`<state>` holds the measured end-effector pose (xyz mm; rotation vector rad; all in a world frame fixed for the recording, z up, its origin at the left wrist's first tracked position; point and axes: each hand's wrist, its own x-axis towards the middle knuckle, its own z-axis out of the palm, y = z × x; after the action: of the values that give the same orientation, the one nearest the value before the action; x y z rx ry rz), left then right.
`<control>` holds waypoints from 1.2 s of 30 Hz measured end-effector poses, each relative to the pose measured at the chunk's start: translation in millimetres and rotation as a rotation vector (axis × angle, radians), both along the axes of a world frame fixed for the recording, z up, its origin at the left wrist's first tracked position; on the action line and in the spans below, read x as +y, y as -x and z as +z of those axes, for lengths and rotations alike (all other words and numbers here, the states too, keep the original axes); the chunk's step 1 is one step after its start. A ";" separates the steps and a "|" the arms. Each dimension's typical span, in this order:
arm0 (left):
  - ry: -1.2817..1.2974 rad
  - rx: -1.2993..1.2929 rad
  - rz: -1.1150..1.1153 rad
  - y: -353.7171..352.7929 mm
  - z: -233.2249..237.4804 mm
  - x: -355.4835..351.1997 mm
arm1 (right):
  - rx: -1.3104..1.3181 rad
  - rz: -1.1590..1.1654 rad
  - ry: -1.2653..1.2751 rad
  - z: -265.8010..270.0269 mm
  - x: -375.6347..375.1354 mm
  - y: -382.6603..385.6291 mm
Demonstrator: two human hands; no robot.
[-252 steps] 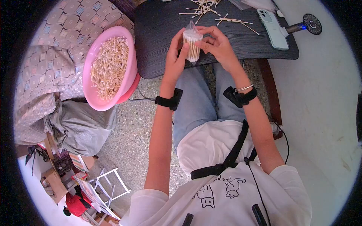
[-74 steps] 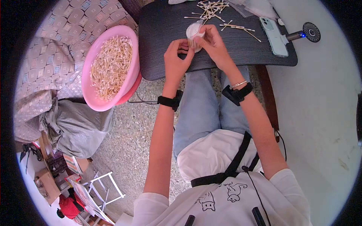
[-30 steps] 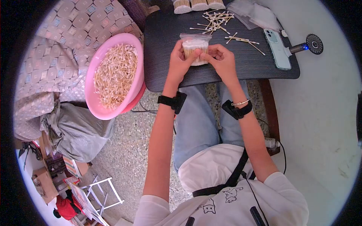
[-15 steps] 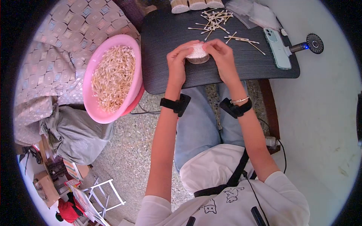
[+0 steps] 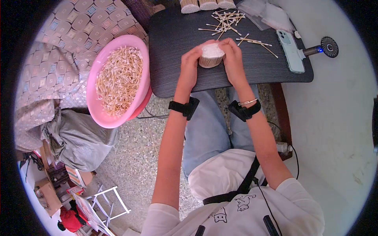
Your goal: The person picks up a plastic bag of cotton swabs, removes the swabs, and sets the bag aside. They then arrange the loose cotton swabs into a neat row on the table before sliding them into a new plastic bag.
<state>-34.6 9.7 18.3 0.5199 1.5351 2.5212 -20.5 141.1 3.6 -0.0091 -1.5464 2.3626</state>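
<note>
A round bundle of cotton swabs [image 5: 211, 59] stands upright near the front of the dark table [image 5: 169, 51], its white tips facing up. My left hand [image 5: 190, 63] is wrapped round its left side, and my right hand [image 5: 233, 59] grips it from the right. Fingers of both hands curl behind the bundle, where their tips are partly hidden. Just beyond my hands lies a loose scatter of cotton swabs [image 5: 226, 21]. A few more loose swabs [image 5: 254, 41] lie to the right of it.
Left of the table, a pink basin [image 5: 91, 86] holds many loose swabs. Several bundled swabs [image 5: 208, 4] stand at the far edge. Clear plastic bags [image 5: 271, 15], a phone [image 5: 290, 51] and a small fan [image 5: 329, 47] lie at the right, beside the wall.
Both hands have closed further round the sides of the swab bundle, and it has shifted slightly to the right. More of its side shows now.
</note>
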 end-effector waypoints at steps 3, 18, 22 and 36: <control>0.015 0.040 0.024 0.8 -5.4 -0.4 | 0.020 0.028 -0.079 2.1 -0.2 -3.8; 0.106 0.122 0.186 4.0 -6.6 6.6 | 0.050 -0.038 -0.212 0.8 -4.8 -4.5; 0.074 0.099 0.130 7.5 -10.7 7.7 | 0.059 -0.055 -0.212 0.4 -4.7 -2.8; 0.040 -0.075 0.155 7.5 -6.9 12.4 | 0.063 0.010 -0.218 -0.5 -3.6 0.7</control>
<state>-42.0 22.2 11.4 0.3089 1.6545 2.5827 -21.1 137.5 3.0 0.1213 -1.7669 2.1670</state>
